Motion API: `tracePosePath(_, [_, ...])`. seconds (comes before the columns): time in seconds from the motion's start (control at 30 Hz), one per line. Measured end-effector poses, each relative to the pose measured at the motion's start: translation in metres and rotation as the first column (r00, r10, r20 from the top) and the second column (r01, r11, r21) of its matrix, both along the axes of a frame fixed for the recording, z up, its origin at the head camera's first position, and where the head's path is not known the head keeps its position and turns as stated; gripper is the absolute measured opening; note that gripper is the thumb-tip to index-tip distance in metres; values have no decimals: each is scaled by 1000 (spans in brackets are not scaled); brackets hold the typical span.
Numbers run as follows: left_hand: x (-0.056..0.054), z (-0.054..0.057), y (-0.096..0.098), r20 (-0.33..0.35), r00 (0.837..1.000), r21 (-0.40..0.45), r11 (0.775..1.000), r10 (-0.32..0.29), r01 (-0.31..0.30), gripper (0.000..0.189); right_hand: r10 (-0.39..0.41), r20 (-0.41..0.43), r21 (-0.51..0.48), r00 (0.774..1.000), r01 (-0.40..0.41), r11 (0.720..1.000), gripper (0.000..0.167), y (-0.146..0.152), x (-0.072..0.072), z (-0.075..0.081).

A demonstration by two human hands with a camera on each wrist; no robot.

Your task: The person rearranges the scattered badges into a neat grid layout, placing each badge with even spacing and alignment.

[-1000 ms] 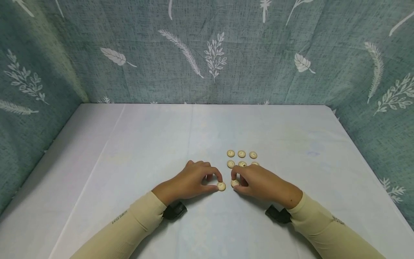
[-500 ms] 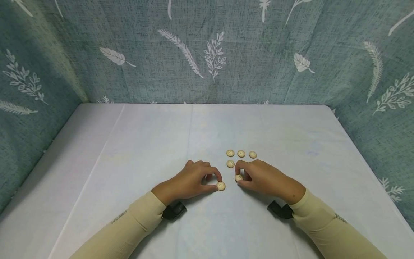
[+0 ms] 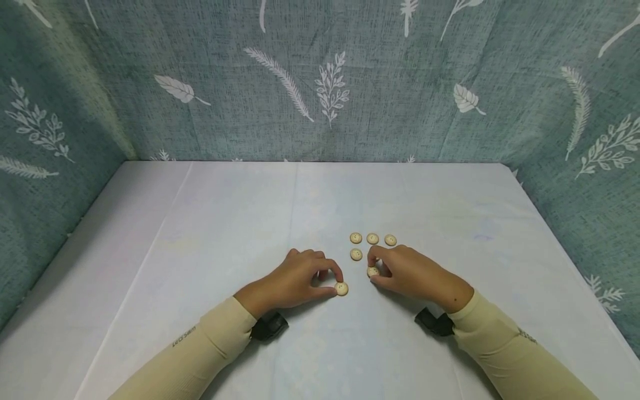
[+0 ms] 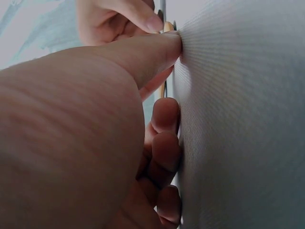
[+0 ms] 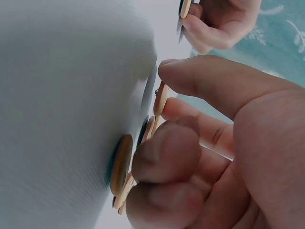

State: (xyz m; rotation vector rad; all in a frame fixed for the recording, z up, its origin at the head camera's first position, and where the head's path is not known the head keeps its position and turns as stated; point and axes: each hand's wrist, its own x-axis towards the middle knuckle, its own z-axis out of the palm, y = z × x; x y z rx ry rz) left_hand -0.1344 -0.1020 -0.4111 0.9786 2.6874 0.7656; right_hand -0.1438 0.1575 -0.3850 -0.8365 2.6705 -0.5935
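Observation:
Round pale wooden buttons lie on the white cloth. In the head view my left hand (image 3: 306,279) pinches one button (image 3: 341,288) between thumb and index finger, low on the cloth. To its right, my right hand (image 3: 412,272) holds another button (image 3: 373,271) by its edges. The right wrist view shows this button (image 5: 161,99) tilted and held slightly off the cloth. Just beyond the right hand, a row of 3 buttons (image 3: 372,238) lies flat, with a single button (image 3: 356,254) below its left end. The right hand hides part of the cloth near them.
The white table cloth (image 3: 225,222) spreads out on all sides of the hands. Green leaf-patterned fabric (image 3: 250,111) stands along the back and both sides. Loose buttons (image 5: 121,164) lie close under the right hand's curled fingers.
My right hand has moved away from the left hand, rightward and slightly farther from me, carrying its button. The left hand and its button have stayed in place.

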Motion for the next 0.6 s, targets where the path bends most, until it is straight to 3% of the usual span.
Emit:
tracePosePath(0.3, [3, -2, 1, -11, 1000, -15, 1000, -5, 5, 18, -4, 12, 5, 1000, 4, 1000, 13, 4, 0, -3])
tracePosePath(0.6, [10, 3, 8, -76, 996, -68, 996, 49, -54, 25, -3, 3, 18, 1000, 3, 1000, 12, 6, 0, -1])
